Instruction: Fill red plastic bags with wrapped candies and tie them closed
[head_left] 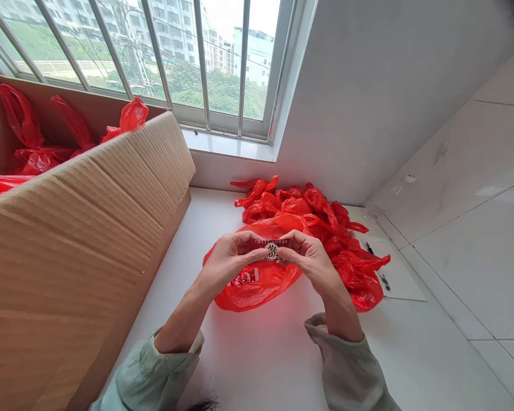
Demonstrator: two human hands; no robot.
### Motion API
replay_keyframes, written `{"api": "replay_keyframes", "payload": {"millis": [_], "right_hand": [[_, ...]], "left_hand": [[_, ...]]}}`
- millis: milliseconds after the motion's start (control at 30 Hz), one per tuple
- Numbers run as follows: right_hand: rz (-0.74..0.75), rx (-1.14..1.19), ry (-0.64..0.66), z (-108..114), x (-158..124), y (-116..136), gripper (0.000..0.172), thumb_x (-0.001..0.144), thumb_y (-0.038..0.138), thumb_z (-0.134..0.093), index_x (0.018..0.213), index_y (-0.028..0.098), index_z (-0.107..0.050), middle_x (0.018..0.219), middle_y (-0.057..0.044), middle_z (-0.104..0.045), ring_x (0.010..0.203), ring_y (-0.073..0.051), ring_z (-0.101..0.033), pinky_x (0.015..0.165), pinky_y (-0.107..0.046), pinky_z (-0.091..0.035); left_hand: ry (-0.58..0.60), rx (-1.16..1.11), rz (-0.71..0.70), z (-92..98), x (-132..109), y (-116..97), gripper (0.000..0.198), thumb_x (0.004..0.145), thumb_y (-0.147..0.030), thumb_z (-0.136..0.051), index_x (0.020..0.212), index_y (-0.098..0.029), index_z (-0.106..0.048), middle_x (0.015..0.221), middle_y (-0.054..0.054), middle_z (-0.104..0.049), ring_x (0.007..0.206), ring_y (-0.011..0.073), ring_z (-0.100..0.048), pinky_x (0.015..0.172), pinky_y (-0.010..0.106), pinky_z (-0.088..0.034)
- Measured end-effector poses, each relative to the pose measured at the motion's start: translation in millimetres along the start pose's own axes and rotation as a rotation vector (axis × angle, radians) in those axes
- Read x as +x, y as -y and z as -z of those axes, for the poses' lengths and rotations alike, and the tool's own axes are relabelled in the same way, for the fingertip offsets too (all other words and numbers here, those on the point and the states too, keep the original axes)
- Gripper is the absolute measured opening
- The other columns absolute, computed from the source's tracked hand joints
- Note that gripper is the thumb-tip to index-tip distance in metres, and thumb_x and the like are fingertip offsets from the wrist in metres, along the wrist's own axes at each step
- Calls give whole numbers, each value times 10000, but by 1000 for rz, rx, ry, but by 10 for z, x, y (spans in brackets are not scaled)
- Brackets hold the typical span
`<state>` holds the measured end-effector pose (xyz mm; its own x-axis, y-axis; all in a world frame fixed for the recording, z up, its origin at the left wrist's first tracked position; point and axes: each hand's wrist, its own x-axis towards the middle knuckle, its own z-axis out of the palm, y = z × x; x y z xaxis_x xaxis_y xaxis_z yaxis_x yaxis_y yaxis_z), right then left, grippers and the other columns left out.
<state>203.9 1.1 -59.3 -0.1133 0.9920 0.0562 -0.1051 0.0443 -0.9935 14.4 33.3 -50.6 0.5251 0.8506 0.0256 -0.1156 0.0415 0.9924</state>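
Note:
My left hand (229,260) and my right hand (306,257) both pinch a small dark box (270,249) with the white print "SWEET SUGAR", held between the fingertips. The box sits at the mouth of an open red plastic bag (257,282) lying on the white surface (265,354) right under my hands. Something with a white and red label shows through the bag's film. Both hands have their fingers curled shut around the box's ends.
A pile of several tied red bags (321,214) lies behind my hands against the wall. A big cardboard box (81,228) at the left holds more red bags (34,148). A white sheet with a pen (384,279) lies to the right. A barred window (175,57) is behind.

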Motion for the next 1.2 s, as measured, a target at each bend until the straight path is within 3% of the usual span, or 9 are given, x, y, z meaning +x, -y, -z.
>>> {"api": "replay_keyframes", "payload": {"millis": [267,467,567,833,1067,1200], "right_hand": [[-20,145,66,-11,-1,12,190,730,316,-799,816,194,-681,725,23,-678,612,-93,-571,622,-228,-470],[6,136,-7,-11,17,14,155,753,301,-780,837,198,-699,793,12,-722,701,-109,-639,656,-221,-508],[22,94,-37,-24,9,26,155,749,295,-781,834,193,-700,788,8,-726,713,-117,-650,672,-229,-522],[21,178,53,-32,-10,14,149,743,284,-790,832,202,-704,745,20,-711,646,-105,-633,626,-222,-509],[53,130,-16,-23,-7,30,108,792,273,-749,852,194,-708,811,4,-738,713,-112,-663,669,-217,-527],[40,133,-2,-23,4,7,106,796,277,-748,849,199,-699,821,-1,-749,727,-117,-673,668,-215,-530]], "left_hand": [[81,-59,31,28,-16,-83,159,800,-314,-753,839,-165,-714,784,0,-715,707,105,-653,617,164,-510],[3,-101,7,-11,-7,-54,204,772,-332,-781,873,-162,-731,873,27,-744,789,140,-691,733,213,-560],[-30,-73,-16,-4,4,-30,200,790,-346,-761,854,-158,-733,857,21,-739,750,132,-684,715,215,-566],[42,-109,12,38,-16,-67,133,802,-274,-750,743,-155,-738,684,-14,-723,619,70,-642,584,125,-504],[70,-115,-18,-10,-10,-52,165,792,-279,-769,907,-175,-712,875,4,-730,772,121,-679,719,214,-553],[57,-65,-4,17,-17,-27,190,775,-284,-785,880,-159,-689,826,10,-715,737,124,-670,656,205,-531]]}}
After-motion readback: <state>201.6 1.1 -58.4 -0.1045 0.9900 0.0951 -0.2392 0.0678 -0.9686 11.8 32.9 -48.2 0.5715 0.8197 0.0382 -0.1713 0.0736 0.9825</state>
